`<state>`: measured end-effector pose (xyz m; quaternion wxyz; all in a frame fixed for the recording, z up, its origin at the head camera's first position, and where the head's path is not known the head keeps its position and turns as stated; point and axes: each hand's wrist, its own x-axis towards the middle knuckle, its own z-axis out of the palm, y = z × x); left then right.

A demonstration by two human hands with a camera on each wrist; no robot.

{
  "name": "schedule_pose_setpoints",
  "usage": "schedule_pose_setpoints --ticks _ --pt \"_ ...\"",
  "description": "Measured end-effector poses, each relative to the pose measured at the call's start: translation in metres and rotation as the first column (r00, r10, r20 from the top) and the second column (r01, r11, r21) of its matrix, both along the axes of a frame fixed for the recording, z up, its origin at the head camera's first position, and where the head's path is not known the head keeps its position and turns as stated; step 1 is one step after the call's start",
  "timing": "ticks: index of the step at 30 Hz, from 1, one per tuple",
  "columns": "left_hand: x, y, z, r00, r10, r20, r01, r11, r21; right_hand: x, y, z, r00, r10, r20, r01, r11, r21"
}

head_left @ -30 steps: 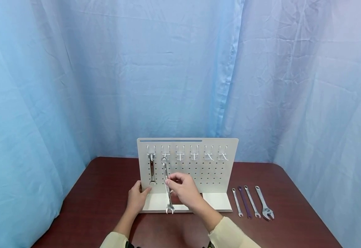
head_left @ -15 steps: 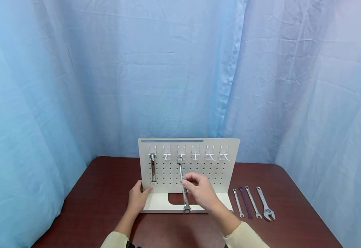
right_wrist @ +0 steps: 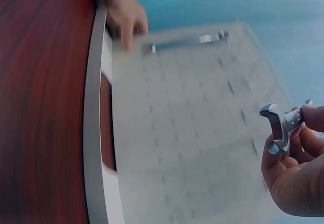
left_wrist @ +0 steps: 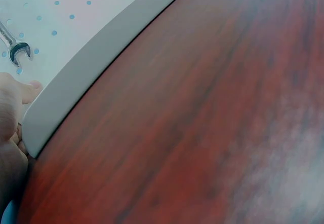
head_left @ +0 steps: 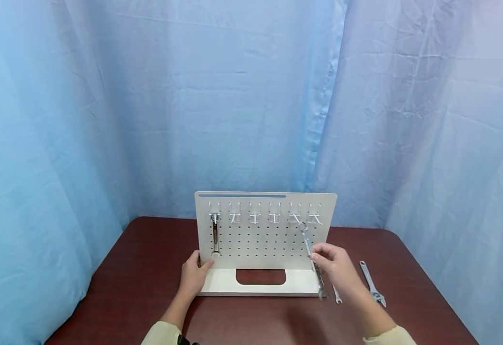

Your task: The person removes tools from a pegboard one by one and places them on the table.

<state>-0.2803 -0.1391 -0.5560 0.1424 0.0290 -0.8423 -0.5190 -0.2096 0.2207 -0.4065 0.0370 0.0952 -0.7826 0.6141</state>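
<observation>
My right hand (head_left: 337, 268) pinches a silver combination wrench (head_left: 306, 239) by its middle between thumb and fingers. Its ring end points up, just below the fifth hook of the white pegboard (head_left: 244, 262); in the right wrist view the open end (right_wrist: 284, 125) sticks out from the fist. At the board's lower left corner, my left hand (head_left: 194, 275) grips the edge, thumb on the front and fingers behind. A second silver wrench (head_left: 215, 235) hangs from the leftmost hook, and its open end (left_wrist: 20, 51) shows near my left thumb.
On the dark red table (head_left: 143, 268), right of the board, lie an adjustable wrench (head_left: 372, 285) and a small wrench (head_left: 336, 294) partly covered by my right hand. Five bare hooks run along the board, which stands on a white base (head_left: 221, 285). Pale blue curtains (head_left: 234, 96) surround the table.
My right hand has carried the wrench rightward, from the second hook past the third to near the fifth. It now hides some wrenches on the table. The left hand keeps its hold.
</observation>
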Motion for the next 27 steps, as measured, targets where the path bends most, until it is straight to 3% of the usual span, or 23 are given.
schedule_pose_setpoints --ticks 7,14,20,27 --pt "-0.001 0.0 -0.001 1.0 0.008 -0.007 -0.008 1.0 0.009 -0.001 0.058 -0.007 0.991 -0.13 0.014 0.129 0.99 0.064" --pt "-0.001 0.001 -0.001 1.0 0.01 -0.005 -0.01 1.0 0.007 -0.012 0.108 -0.028 0.959 -0.261 0.113 0.237 0.953 0.191" --pt "0.0 0.001 0.0 1.0 0.013 -0.007 -0.013 1.0 0.008 -0.026 0.152 -0.06 0.918 -0.361 0.167 0.292 0.896 0.333" --pt "0.0 0.001 0.0 1.0 0.008 -0.005 -0.008 1.0 0.013 -0.041 0.203 -0.095 0.893 -0.432 0.127 0.321 0.808 0.494"
